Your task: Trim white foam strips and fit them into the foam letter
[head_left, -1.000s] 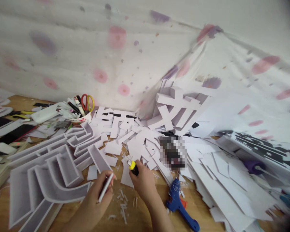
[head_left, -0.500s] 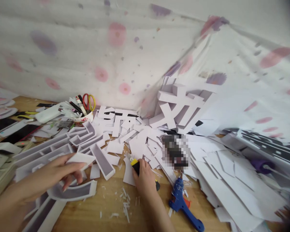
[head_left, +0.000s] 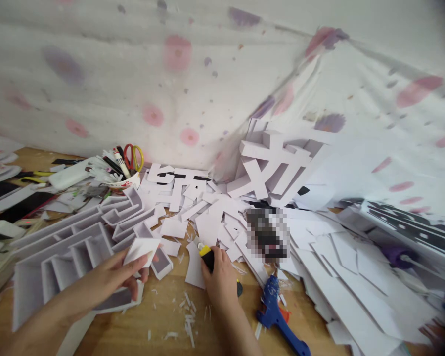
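Observation:
My left hand point(head_left: 107, 282) pinches a small white foam-board piece point(head_left: 141, 248) above the edge of a big white three-dimensional foam letter point(head_left: 66, 257) lying at the left of the wooden table point(head_left: 141, 331). My right hand point(head_left: 218, 284) is closed round a yellow-and-black utility knife point(head_left: 206, 257), its tip pointing away toward a heap of white offcuts point(head_left: 215, 217). The knife rests low, near a white scrap point(head_left: 195, 269) on the table.
A blue glue gun point(head_left: 276, 316) lies right of my right hand. A cup with scissors and pens point(head_left: 124, 170) stands at the back left. Another built-up white letter point(head_left: 274, 168) leans on the spotted cloth point(head_left: 193, 79). White sheets point(head_left: 356, 277) cover the right side.
My left hand swung out to the left with the white piece, then came back toward the middle, holding it flat above the letter's edge. My right hand with the knife barely moved.

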A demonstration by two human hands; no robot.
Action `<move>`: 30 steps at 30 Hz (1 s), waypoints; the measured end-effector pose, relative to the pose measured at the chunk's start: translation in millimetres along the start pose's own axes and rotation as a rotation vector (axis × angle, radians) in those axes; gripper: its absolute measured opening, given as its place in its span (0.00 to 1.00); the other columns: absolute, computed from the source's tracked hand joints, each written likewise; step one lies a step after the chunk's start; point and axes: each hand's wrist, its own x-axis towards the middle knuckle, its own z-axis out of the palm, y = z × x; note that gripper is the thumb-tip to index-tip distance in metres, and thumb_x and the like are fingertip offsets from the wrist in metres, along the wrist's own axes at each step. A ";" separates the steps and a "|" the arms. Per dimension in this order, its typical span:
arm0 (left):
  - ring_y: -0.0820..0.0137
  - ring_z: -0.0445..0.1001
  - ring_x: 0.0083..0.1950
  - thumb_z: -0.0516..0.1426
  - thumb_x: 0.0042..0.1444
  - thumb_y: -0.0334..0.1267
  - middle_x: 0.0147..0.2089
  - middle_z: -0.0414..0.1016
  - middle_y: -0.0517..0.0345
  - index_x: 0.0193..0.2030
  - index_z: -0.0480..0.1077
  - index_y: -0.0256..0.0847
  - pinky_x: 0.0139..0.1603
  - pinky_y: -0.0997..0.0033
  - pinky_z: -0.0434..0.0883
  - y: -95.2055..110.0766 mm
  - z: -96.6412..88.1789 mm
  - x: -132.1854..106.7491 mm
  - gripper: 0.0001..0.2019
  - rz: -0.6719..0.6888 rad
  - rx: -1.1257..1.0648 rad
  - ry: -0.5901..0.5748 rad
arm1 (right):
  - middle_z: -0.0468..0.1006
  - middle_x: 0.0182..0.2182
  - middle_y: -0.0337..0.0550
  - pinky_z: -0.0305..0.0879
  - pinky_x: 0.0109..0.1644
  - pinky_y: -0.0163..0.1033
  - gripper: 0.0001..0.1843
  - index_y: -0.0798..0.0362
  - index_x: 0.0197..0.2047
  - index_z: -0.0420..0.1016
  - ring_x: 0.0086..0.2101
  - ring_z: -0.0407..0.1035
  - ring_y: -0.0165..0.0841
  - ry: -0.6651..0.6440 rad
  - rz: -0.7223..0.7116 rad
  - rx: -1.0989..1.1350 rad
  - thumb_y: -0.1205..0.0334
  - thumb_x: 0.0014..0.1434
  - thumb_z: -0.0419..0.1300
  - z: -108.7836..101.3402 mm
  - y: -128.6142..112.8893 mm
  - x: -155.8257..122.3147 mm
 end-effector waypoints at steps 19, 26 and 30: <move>0.71 0.67 0.34 0.54 0.43 0.32 0.34 0.65 0.64 0.43 0.60 0.45 0.37 0.72 0.67 -14.8 88.3 18.1 0.17 0.341 0.396 0.088 | 0.73 0.26 0.37 0.52 0.32 0.33 0.14 0.50 0.31 0.69 0.29 0.66 0.32 -0.114 -0.282 0.397 0.69 0.38 0.53 -37.7 -20.1 -19.8; 0.72 0.68 0.34 0.54 0.44 0.31 0.34 0.66 0.63 0.44 0.59 0.44 0.36 0.74 0.68 -9.8 85.0 19.9 0.18 0.421 0.503 0.099 | 0.72 0.24 0.36 0.49 0.30 0.34 0.09 0.50 0.30 0.69 0.26 0.65 0.31 -0.110 -0.380 0.320 0.66 0.41 0.54 -37.4 -19.5 -20.7; 0.70 0.70 0.37 0.53 0.44 0.31 0.37 0.68 0.61 0.46 0.59 0.45 0.39 0.73 0.69 -9.9 86.6 20.4 0.19 0.465 0.567 0.118 | 0.72 0.23 0.36 0.48 0.29 0.34 0.06 0.50 0.28 0.68 0.25 0.65 0.31 -0.070 -0.374 0.271 0.65 0.41 0.55 -36.2 -19.8 -18.8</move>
